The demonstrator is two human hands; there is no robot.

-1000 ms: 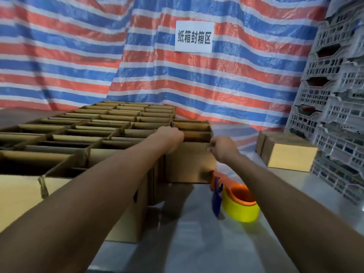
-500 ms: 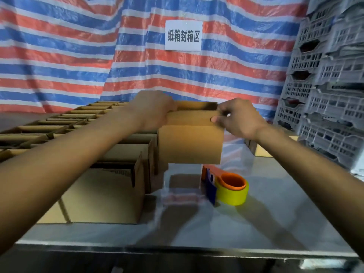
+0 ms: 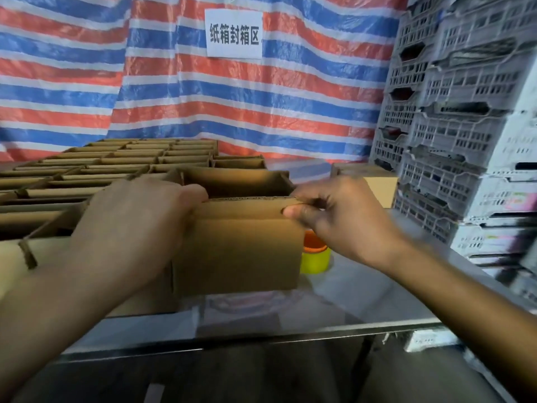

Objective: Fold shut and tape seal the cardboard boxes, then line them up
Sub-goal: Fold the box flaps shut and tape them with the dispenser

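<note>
Holding the cardboard box (image 3: 238,251) dead ahead over the steel table (image 3: 363,301), you have its long axis running 9 to 3 o'clock: your left hand (image 3: 136,228) wraps its 9 o'clock end, your right hand (image 3: 343,219) pinches the near flap's corner at 2 o'clock, both equally near. It is plain brown corrugated, top open, flaps upright, untaped; the tape dispenser (image 3: 315,254) peeks out behind its 3 o'clock side.
</note>
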